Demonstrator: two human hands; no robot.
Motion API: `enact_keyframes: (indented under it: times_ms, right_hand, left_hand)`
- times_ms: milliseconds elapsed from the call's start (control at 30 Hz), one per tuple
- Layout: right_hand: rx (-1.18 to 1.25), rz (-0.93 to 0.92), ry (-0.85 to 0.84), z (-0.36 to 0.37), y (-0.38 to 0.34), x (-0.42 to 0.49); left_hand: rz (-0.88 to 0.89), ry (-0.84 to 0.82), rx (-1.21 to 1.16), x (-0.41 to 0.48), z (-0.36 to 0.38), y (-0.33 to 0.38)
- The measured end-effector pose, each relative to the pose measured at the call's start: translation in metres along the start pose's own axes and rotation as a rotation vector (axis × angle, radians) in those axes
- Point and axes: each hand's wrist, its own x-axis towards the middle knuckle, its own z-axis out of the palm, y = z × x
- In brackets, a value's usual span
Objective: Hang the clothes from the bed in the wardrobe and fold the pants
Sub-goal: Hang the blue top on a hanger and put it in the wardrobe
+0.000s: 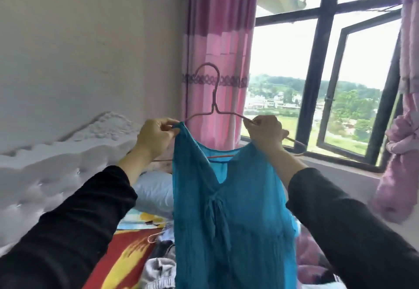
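While aloft, teal top (229, 216) between left fingers (167, 122) (right fingers (255, 123) seemingly on hanger (214, 105)).

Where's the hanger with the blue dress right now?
In the head view, the hanger is held up mid-frame before the pink curtain: the left hand pinches the teal dress strap at one end, the right hand grips the other.

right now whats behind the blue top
The hanger shows through the neckline of the blue top, pink curtain beyond. Whatever lies on the bed behind it is covered.
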Motion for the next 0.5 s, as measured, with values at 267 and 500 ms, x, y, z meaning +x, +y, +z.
enact_keyframes:
  times_ms: [267,500]
  right_hand:
    - [0.350,-0.223,-0.214,0.086,-0.126,-0.071]
    - [0.546,-0.407,-0.313,0.145,-0.293,-0.144]
  left_hand:
    - [-0.169,0.376,0.321,-0.085,-0.162,-0.013]
    - [-0.177,0.685,0.513,-0.147,-0.330,-0.007]
